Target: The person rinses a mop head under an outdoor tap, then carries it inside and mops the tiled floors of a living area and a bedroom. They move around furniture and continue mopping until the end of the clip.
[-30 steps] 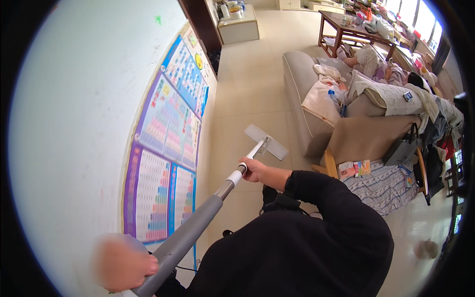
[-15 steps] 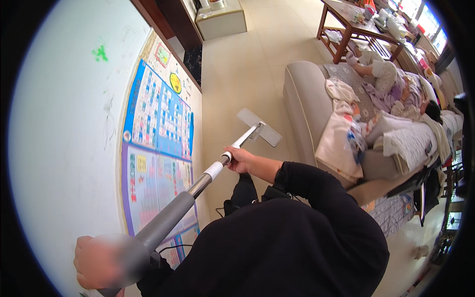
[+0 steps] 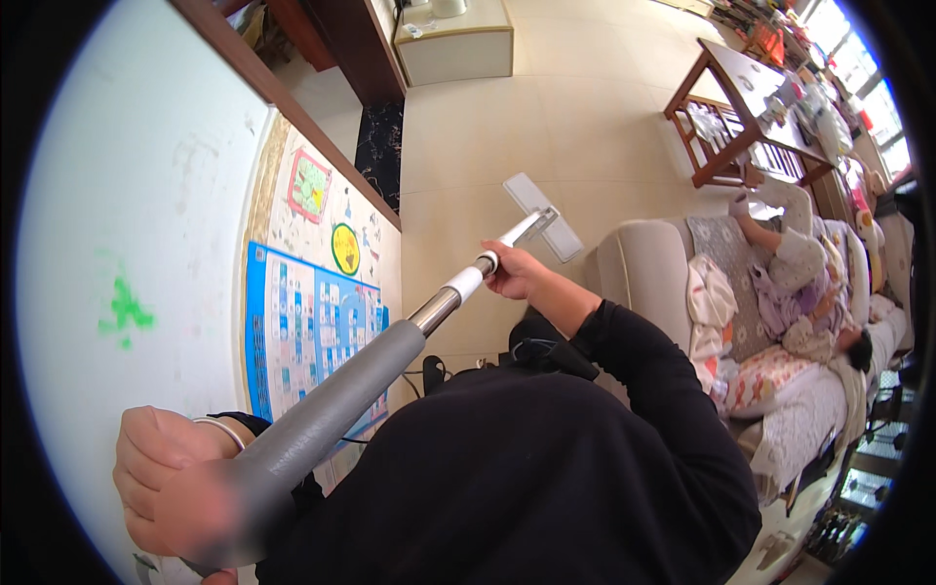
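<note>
on the pale tiled floor (image 3: 478,136), just left of the near corner of the sofa (image 3: 636,265), lies the flat white pad (image 3: 527,192) of a long-handled mop (image 3: 375,359). the right hand (image 3: 512,271) is wrapped around the shaft beyond its steel section; the left hand (image 3: 161,468) is curled round the near end (partly blurred, though the fingers look closed on it). the step in hand seems to be wiping the floor, and a further push would call for steering the pad clear of the sofa. on the far left cabinet (image 3: 453,60) stands a white round container (image 3: 448,8), its inside hidden. on the far right table (image 3: 743,80) sits a pale plastic bag (image 3: 827,127), contents unclear.
</note>
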`<state>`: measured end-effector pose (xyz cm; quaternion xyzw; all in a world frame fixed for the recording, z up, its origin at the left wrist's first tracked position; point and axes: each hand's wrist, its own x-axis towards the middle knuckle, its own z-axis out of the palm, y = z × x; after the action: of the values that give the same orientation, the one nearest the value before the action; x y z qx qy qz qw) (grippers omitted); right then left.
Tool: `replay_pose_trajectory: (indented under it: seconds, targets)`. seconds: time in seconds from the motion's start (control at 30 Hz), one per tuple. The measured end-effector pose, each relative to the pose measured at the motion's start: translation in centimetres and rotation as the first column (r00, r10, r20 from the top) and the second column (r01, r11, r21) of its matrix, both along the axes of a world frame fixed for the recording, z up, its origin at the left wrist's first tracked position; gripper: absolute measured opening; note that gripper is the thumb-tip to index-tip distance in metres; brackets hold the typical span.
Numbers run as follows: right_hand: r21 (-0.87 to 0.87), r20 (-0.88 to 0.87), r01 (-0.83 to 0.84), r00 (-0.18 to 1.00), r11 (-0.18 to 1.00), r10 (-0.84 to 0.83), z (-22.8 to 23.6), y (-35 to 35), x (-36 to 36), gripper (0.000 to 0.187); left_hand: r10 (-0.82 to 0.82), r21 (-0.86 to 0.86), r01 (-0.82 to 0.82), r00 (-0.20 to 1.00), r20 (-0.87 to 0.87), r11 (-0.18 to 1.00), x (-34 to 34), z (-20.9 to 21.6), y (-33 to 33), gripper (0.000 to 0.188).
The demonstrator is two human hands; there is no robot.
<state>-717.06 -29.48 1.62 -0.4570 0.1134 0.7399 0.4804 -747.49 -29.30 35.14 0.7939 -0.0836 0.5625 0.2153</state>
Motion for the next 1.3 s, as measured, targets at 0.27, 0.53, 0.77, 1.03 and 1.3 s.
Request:
replay_pose_trajectory:
  seconds: [0.27, 0.53, 0.77, 1.03, 1.3]
  targets:
    - [-0.09, 0.042, -0.201, 0.978, 0.975, 0.205, -4.6, 26.0, 14.4, 0.02, 0.084, -0.131, -0.071, 0.992, 0.096, 0.989, 14.8, -4.7, 23.8, 0.039]
    - [-0.101, -0.025, -0.548, 0.836, 0.831, 0.548, -2.7, 54.2, 20.1, 0.027, 0.106, -0.312, 0.005, 0.935, 0.339, 0.95, 26.8, -0.8, 45.6, 0.027]
    - [-0.111, -0.022, -0.701, 0.71, 0.704, 0.704, -4.1, 77.4, 15.1, 0.023, 0.287, -0.254, -0.24, 0.944, 0.165, 0.937, 27.5, -0.3, 64.8, 0.028]
    - [-0.029, -0.065, -0.853, 0.521, 0.521, 0.851, -3.7, 98.7, 7.1, 0.022, 0.421, -0.199, -0.387, 0.89, 0.176, 0.9, 24.7, 0.0, 84.1, 0.032]
    - [0.11, -0.124, -0.95, 0.277, 0.291, 0.953, -7.4, 119.8, -1.2, 0.03, 0.652, -0.168, -0.64, 0.758, 0.021, 0.75, 21.8, -2.2, 101.0, 0.029]
